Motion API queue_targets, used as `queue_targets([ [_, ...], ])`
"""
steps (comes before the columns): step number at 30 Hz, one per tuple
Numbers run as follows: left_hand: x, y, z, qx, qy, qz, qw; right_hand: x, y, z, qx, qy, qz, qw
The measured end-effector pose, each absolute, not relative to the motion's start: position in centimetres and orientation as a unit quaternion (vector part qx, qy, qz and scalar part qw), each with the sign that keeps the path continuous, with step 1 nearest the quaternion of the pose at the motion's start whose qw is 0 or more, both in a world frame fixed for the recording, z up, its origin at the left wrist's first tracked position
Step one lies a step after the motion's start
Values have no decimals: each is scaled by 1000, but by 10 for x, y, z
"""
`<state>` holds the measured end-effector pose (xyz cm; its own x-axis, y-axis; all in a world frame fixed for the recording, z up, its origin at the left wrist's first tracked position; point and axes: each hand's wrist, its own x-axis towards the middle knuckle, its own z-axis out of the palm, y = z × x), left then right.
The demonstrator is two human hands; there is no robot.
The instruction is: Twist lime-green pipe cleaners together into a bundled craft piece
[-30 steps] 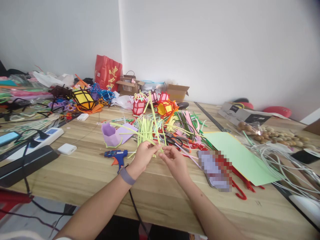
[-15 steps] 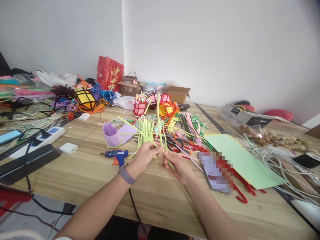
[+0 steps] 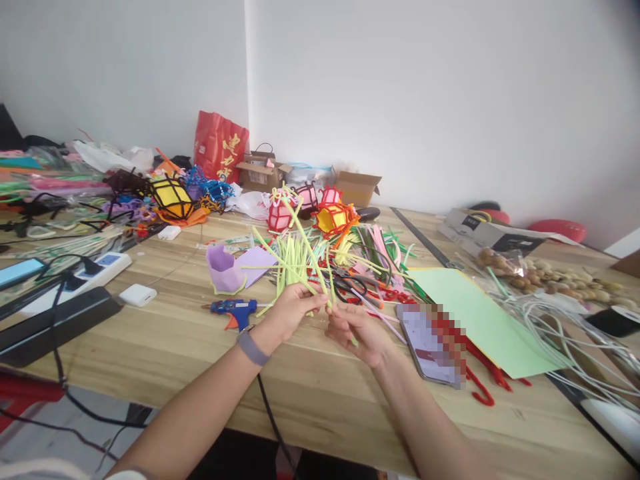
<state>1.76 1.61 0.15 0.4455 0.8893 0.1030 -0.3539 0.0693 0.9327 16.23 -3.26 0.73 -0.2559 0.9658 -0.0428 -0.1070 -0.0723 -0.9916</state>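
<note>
My left hand (image 3: 296,310) pinches yellow-green pipe cleaners (image 3: 311,250) between thumb and fingers. Close beside it, my right hand (image 3: 356,327) is closed on the same pipe cleaners, its fingertips almost touching the left thumb. The stems cross where the hands meet and fan upward; a short end shows below the right fingers. Behind the hands lies a bundle of yellow-green pipe cleaners (image 3: 291,260). A blue glue gun (image 3: 234,310) rests left of my left hand, near a purple paper cup shape (image 3: 223,269) edged in green. Black-handled scissors (image 3: 350,285) lie just beyond my right hand.
A phone (image 3: 430,345) and a light green sheet (image 3: 485,320) lie to the right. Small lanterns (image 3: 335,217) stand at the back before cardboard boxes (image 3: 357,188). On the left are a power strip (image 3: 95,273) and a white charger case (image 3: 138,295).
The long upright pipe cleaner now leans to the left, and another stem's tip has shifted slightly right. My right hand has moved a little right and down. Both hands keep their grip.
</note>
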Motion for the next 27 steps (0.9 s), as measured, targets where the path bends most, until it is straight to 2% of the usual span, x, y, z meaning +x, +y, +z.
queue_targets([
  [2, 17, 15, 3, 509, 252, 447, 691, 166, -32, 10, -372, -471, 685, 413],
  [5, 19, 15, 1, 509, 285, 466, 665, 167, -30, 7, -398, -502, 629, 440],
  [9, 23, 17, -5, 505, 306, 495, 637, 161, -29, -5, -524, -615, 318, 496],
  [11, 23, 17, -6, 498, 304, 499, 641, 158, -30, -9, -568, -656, 157, 472],
  [13, 23, 18, -7, 496, 309, 490, 647, 157, -32, -9, -582, -677, 70, 445],
  [15, 21, 18, -6, 500, 309, 475, 655, 157, -34, -5, -572, -678, 120, 446],
  [19, 17, 17, 0, 501, 270, 441, 694, 160, -35, 7, -448, -555, 527, 461],
  [21, 16, 16, 2, 500, 253, 430, 708, 161, -34, 10, -380, -470, 666, 438],
  [22, 16, 16, 3, 503, 252, 430, 706, 162, -34, 10, -365, -447, 694, 430],
  [24, 16, 17, 1, 512, 268, 447, 682, 162, -32, 8, -380, -454, 671, 446],
  [27, 19, 19, -3, 516, 299, 481, 643, 160, -31, 0, -467, -538, 493, 499],
])
